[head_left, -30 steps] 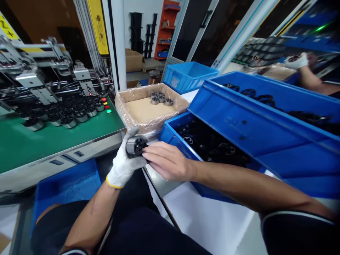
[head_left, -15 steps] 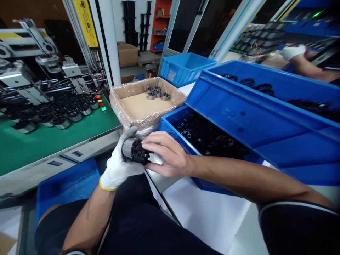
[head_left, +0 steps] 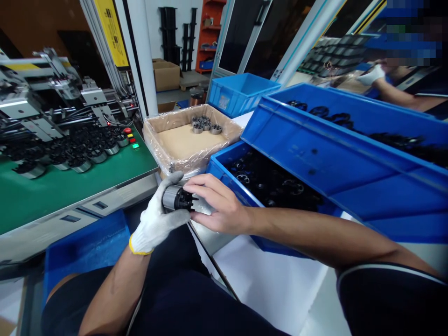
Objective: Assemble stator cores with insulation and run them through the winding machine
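My left hand [head_left: 156, 215], in a white glove, is wrapped round a small metal cylinder with a black plastic end [head_left: 177, 199]. My bare right hand [head_left: 217, 205] pinches the black end of the same part from the right. Both hands sit just in front of the near corner of a blue bin [head_left: 224, 171] holding many black parts [head_left: 276, 184]. Behind the hands stands a plastic-lined cardboard box [head_left: 182, 144] with a few metal ring parts [head_left: 205, 124] at its back.
A green work surface [head_left: 59, 186] at left carries rows of similar parts [head_left: 84, 149] under a machine. Further blue bins [head_left: 241, 93] stand right and behind, and another lies low at the left [head_left: 87, 245]. Another person's gloved hand [head_left: 373, 74] shows at far right.
My view has shifted slightly. Both hands stay on the part; the right fingers have turned on its black end and the part has tilted a little.
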Motion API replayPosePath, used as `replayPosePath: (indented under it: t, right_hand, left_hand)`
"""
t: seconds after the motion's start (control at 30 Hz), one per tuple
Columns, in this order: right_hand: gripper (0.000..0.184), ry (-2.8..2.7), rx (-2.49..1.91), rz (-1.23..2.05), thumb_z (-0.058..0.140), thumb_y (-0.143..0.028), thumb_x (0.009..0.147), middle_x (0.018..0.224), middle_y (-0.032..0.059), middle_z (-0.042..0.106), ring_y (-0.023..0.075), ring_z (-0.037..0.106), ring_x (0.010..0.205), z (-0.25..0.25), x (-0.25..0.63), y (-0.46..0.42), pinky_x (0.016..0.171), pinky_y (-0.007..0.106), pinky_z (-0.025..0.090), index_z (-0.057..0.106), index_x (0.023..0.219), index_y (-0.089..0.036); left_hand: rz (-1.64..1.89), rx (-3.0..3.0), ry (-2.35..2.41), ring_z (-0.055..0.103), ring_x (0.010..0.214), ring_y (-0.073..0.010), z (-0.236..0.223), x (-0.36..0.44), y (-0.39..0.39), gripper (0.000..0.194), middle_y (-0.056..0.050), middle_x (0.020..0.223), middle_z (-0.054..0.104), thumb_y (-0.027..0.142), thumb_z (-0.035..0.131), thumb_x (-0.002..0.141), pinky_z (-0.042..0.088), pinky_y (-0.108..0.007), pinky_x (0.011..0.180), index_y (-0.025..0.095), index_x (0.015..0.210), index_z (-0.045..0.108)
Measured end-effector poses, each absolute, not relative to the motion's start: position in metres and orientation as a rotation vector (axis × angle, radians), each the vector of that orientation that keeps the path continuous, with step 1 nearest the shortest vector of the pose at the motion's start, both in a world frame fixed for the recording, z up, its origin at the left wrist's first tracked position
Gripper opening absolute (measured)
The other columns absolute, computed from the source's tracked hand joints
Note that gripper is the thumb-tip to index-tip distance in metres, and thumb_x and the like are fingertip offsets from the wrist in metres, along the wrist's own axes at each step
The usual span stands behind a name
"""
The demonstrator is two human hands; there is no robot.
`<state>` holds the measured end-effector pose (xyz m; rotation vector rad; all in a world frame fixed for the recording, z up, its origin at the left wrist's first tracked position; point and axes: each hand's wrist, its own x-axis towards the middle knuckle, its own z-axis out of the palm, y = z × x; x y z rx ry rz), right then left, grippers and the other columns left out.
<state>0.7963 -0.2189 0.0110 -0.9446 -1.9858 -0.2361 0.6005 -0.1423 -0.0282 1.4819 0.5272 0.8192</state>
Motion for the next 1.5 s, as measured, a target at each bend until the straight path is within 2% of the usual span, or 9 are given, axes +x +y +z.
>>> replayPosePath:
  t: [0.17, 0.27, 0.5, 0.67, 1.0, 1.1, 1.3, 1.37, 1.5]
  right_hand:
    - [0.048, -2.035, -0.931, -0.287, 0.074, -0.017, 0.091, 0.117, 0.0200, 0.069, 0.0289, 0.069, 0.112, 0.011, 0.797, -0.220, 0.094, 0.045, 0.064, 0.058, 0.136, -0.010]
    - [0.047, -2.017, -0.994, -0.222, 0.072, -0.016, 0.092, 0.118, 0.0179, 0.069, 0.0269, 0.070, 0.110, 0.013, 0.796, -0.221, 0.094, 0.042, 0.064, 0.059, 0.137, -0.012]
    - [0.043, -2.088, -0.966, -0.309, 0.075, -0.014, 0.091, 0.114, 0.0204, 0.070, 0.0294, 0.071, 0.108, 0.012, 0.798, -0.220, 0.093, 0.043, 0.065, 0.060, 0.131, -0.008]
    - [0.043, -2.116, -0.970, -0.322, 0.072, -0.016, 0.093, 0.114, 0.0192, 0.071, 0.0284, 0.072, 0.107, 0.014, 0.797, -0.220, 0.091, 0.043, 0.067, 0.059, 0.134, -0.010]
    - [0.049, -2.118, -0.945, -0.289, 0.069, -0.010, 0.090, 0.114, 0.0168, 0.072, 0.0274, 0.074, 0.106, 0.015, 0.798, -0.220, 0.092, 0.041, 0.067, 0.059, 0.138, -0.014]
    - [0.052, -2.121, -0.942, -0.273, 0.072, -0.012, 0.089, 0.115, 0.0168, 0.072, 0.0281, 0.073, 0.107, 0.013, 0.798, -0.218, 0.093, 0.042, 0.067, 0.060, 0.139, -0.014]
    - [0.049, -2.103, -0.944, -0.138, 0.075, -0.028, 0.093, 0.122, 0.0202, 0.068, 0.0288, 0.070, 0.113, 0.019, 0.802, -0.220, 0.097, 0.042, 0.064, 0.060, 0.136, -0.011]
    - [0.043, -2.014, -1.004, -0.062, 0.073, -0.026, 0.093, 0.120, 0.0177, 0.070, 0.0265, 0.071, 0.109, 0.022, 0.802, -0.222, 0.092, 0.039, 0.065, 0.062, 0.132, -0.014]
    - [0.016, -1.861, -1.194, 0.267, 0.067, -0.020, 0.095, 0.093, 0.0066, 0.075, 0.0166, 0.072, 0.079, 0.021, 0.798, -0.224, 0.072, 0.026, 0.063, 0.067, 0.111, -0.017]
  left_hand:
    - [0.783, 1.408, 0.503, 0.069, 0.121, -0.0288, -0.025, 0.603, -0.144, 0.079, -0.007, 0.140, 0.068, 0.030, 0.087, 0.075, 0.057, -0.038, 0.105, 0.026, 0.148, 0.058]
    - [0.754, 1.311, 0.468, 0.070, 0.116, -0.0283, -0.019, 0.608, -0.148, 0.078, -0.008, 0.134, 0.071, 0.030, 0.088, 0.073, 0.058, -0.039, 0.102, 0.023, 0.144, 0.059]
    - [0.804, 1.222, 0.473, 0.068, 0.111, -0.0272, -0.025, 0.617, -0.155, 0.073, -0.007, 0.125, 0.072, 0.028, 0.086, 0.070, 0.055, -0.040, 0.102, 0.021, 0.139, 0.063]
    - [0.875, 1.156, 0.452, 0.068, 0.113, -0.0288, -0.030, 0.619, -0.160, 0.074, -0.009, 0.129, 0.071, 0.032, 0.085, 0.069, 0.055, -0.042, 0.104, 0.020, 0.138, 0.062]
    - [0.831, 1.231, 0.622, 0.069, 0.101, -0.0271, -0.022, 0.619, -0.167, 0.078, -0.006, 0.114, 0.074, 0.029, 0.084, 0.063, 0.057, -0.042, 0.097, 0.020, 0.138, 0.061]
    - [0.852, 1.232, 0.575, 0.070, 0.104, -0.0271, -0.026, 0.619, -0.166, 0.074, -0.006, 0.118, 0.074, 0.029, 0.082, 0.067, 0.057, -0.041, 0.097, 0.020, 0.138, 0.061]
    - [0.937, 1.239, 0.491, 0.071, 0.106, -0.0261, -0.031, 0.619, -0.163, 0.072, -0.008, 0.122, 0.074, 0.029, 0.084, 0.070, 0.058, -0.038, 0.098, 0.020, 0.138, 0.060]
    - [1.002, 1.295, 0.484, 0.072, 0.106, -0.0258, -0.031, 0.618, -0.164, 0.074, -0.009, 0.123, 0.074, 0.029, 0.084, 0.071, 0.058, -0.038, 0.098, 0.020, 0.140, 0.057]
    - [1.100, 1.466, 0.560, 0.073, 0.113, -0.0275, -0.030, 0.618, -0.170, 0.075, -0.009, 0.129, 0.074, 0.022, 0.083, 0.071, 0.058, -0.038, 0.102, 0.021, 0.141, 0.057]
